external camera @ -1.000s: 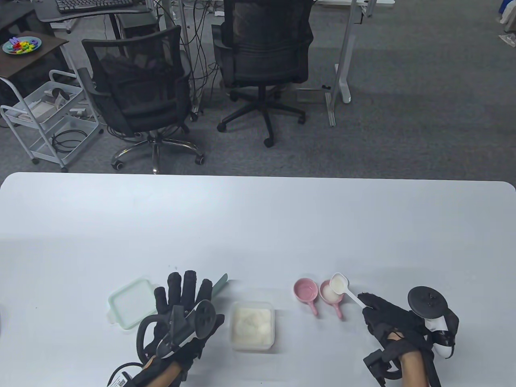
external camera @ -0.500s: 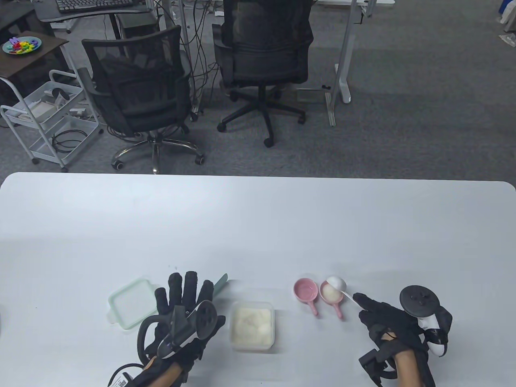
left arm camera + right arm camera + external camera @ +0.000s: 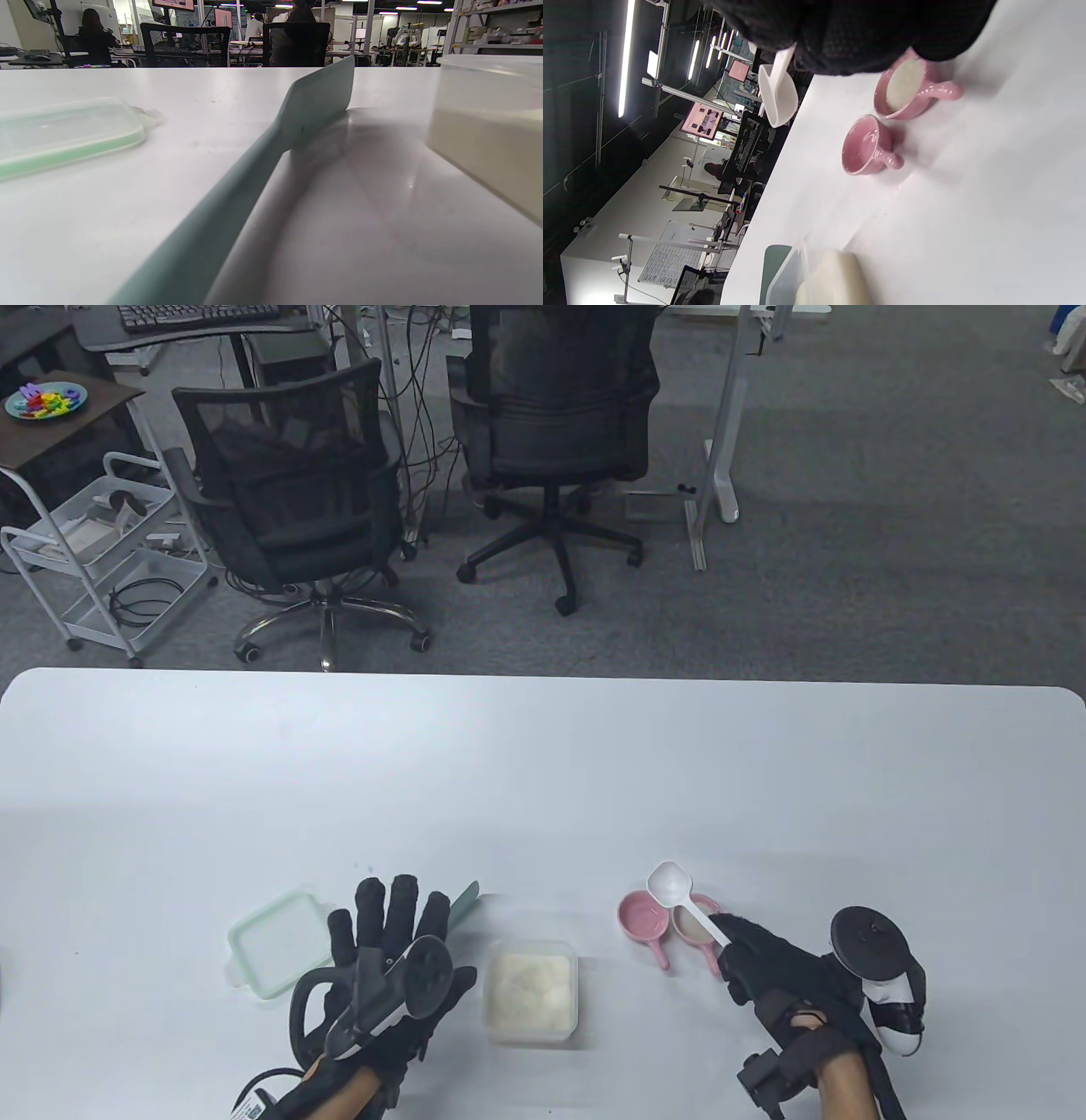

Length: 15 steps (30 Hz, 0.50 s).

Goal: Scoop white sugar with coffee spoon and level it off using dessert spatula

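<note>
Sugar (image 3: 529, 984) is sitting in a clear square tub (image 3: 573, 994) at the lower middle of the table view, a loose white heap that will be pouring and shifting at the slightest tilt. The right hand (image 3: 785, 976) is pinching the thin stem of the white coffee spoon (image 3: 685, 901) near its tail end, fingers curled round it, with the bowl of the spoon hanging above and between two small pink handled cups; in the right wrist view the bowl looks empty. The right-hand cup (image 3: 908, 91) is holding a fill of sugar, while the left-hand cup (image 3: 867, 146) is showing only its glazed inside. The spoon is looking light, rigid and rather slick plastic, so a hold low on the stem is giving reach but little leverage; a grip nearer the bowl would probably be steadying a full load.

The left hand (image 3: 386, 954) is lying flat at the lower left, fingers straight, over the handle of the pale green dessert spatula (image 3: 271, 144), whose blade is poking out toward the tub. Whether the palm is pressing on it, I cannot tell. The spatula seems soft-edged and slightly flexible, best taken mid-handle. A green-rimmed lid (image 3: 273, 942) is resting just left of that hand.
</note>
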Motion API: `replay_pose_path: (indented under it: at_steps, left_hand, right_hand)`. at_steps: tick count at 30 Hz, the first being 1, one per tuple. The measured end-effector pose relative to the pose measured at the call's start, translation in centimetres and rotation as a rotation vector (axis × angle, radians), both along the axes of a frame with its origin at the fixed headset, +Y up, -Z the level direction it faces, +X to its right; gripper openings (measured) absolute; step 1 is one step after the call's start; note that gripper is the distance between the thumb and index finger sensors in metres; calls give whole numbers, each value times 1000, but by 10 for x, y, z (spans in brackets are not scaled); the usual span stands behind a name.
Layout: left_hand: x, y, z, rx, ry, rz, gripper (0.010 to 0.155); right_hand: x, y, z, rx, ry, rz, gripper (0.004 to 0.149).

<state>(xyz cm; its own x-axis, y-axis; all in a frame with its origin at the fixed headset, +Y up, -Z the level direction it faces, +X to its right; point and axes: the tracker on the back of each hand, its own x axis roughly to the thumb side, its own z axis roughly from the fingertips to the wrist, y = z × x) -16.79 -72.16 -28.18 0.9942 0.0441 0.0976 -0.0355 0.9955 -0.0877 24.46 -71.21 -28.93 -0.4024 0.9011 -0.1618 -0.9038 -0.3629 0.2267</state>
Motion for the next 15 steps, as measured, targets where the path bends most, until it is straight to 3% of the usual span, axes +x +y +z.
replay_pose_path:
  at_steps: [5, 12, 15]
  left_hand:
    - [10, -6, 2, -36, -132, 151, 88]
    - [33, -23, 3, -173, -229, 118, 96]
    - [39, -27, 1, -199, -243, 96, 97]
  right_hand:
    - [-16, 6, 1, 58, 45, 88, 51]
    - [-56, 17, 11, 149, 149, 216, 48]
    - [-83, 20, 21, 232, 233, 389, 48]
